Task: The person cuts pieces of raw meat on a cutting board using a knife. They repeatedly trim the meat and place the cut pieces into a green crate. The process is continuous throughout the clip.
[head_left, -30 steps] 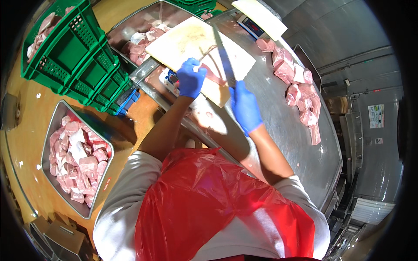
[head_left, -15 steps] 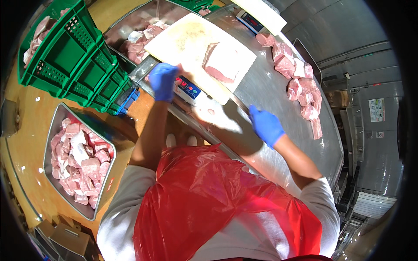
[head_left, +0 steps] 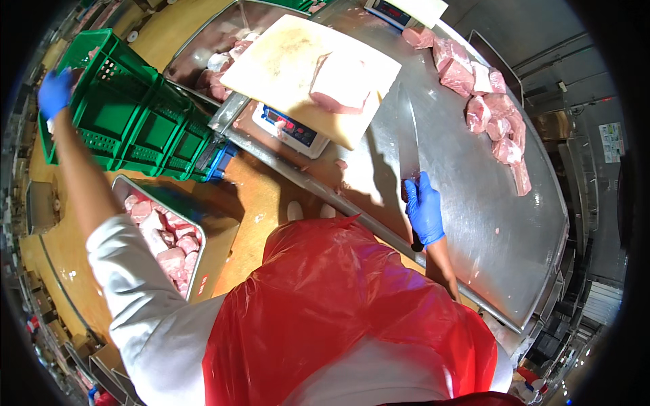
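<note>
My right hand (head_left: 425, 211), in a blue glove, grips a long-bladed knife (head_left: 409, 128) over the steel table. The blade points away from me, and the dark handle's end shows below my fingers. Far to the left, my gloved left hand (head_left: 54, 96) is at the upper rim of the stacked green crates (head_left: 95, 84). Its fingers are smeared, so whether it holds anything is unclear. A thick slab of raw meat (head_left: 342, 81) with a pale fat top lies on the cutting board (head_left: 291, 57). Beneath the board's near edge is a digital scale (head_left: 291, 128).
Several raw meat pieces (head_left: 497, 108) lie along the right of the steel table (head_left: 474, 230). A metal tub (head_left: 196, 40) of meat stands behind the board's left side. Another meat-filled tub (head_left: 198, 237) sits low at left. A second scale (head_left: 393, 12) stands at the back.
My left hand has moved from beside the board far left to the crates. My right hand has turned the knife to point away and drawn it slightly nearer. The view has shifted.
</note>
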A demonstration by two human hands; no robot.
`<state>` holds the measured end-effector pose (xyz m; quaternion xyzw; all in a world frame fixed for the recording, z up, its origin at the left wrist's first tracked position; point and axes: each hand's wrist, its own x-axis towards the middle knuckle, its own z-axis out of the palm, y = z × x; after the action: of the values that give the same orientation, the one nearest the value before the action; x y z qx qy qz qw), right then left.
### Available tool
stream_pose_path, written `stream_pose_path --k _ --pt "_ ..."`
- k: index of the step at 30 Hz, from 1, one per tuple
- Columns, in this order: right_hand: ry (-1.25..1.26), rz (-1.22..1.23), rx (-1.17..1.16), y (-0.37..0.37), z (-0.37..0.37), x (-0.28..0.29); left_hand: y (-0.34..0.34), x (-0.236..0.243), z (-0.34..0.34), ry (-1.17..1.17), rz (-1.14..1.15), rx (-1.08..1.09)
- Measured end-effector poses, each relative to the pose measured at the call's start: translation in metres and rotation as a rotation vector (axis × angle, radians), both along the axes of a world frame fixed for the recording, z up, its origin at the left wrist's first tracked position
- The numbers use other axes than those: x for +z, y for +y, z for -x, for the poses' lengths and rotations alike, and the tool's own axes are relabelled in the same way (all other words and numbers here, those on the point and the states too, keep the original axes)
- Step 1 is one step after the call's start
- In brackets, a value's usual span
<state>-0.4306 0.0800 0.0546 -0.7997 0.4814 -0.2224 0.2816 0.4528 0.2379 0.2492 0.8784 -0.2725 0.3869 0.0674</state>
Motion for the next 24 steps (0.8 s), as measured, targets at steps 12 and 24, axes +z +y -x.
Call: stream_pose_path --k 12,24 --pt "-0.095 0.041 -0.033 -0.039 -0.039 0.019 -0.294 -0.156 0.595 0.901 -0.571 -0.582" --pt "-0.136 -0.205 -0.238 -0.014 0.041 -0.054 -0.158 -0.254 0.465 0.723 0.751 -1.022"
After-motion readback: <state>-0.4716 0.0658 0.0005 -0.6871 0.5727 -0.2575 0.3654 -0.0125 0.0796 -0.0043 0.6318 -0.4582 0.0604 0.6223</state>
